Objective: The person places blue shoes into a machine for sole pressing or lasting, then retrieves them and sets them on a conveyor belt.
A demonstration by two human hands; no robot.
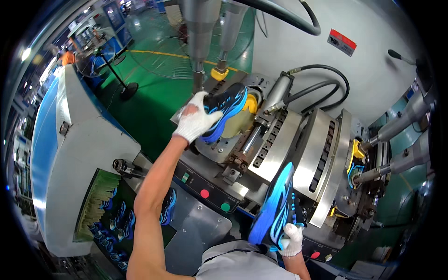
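My left hand (198, 119), in a white knit glove, grips a black sneaker (229, 105) with a bright blue sole. That sneaker is at the left station of a metal press (277, 144), beside a yellow pad (250, 103); whether it rests on the station is hard to tell. Near my body, my right hand (292, 240), also gloved, is closed around the heel end of a blue and black sneaker (275, 210). This one is held tilted in front of the machine, toe pointing away and its blue sole facing left. The right-hand fingers are partly hidden.
Steel press rods (198, 42) hang above the left station. A blue sneaker part (357, 170) shows under rods at the right station. A button panel (205, 191) runs along the front. More sneakers (122, 219) lie by a bristle curtain (91, 205). A floor fan (126, 88) stands behind.
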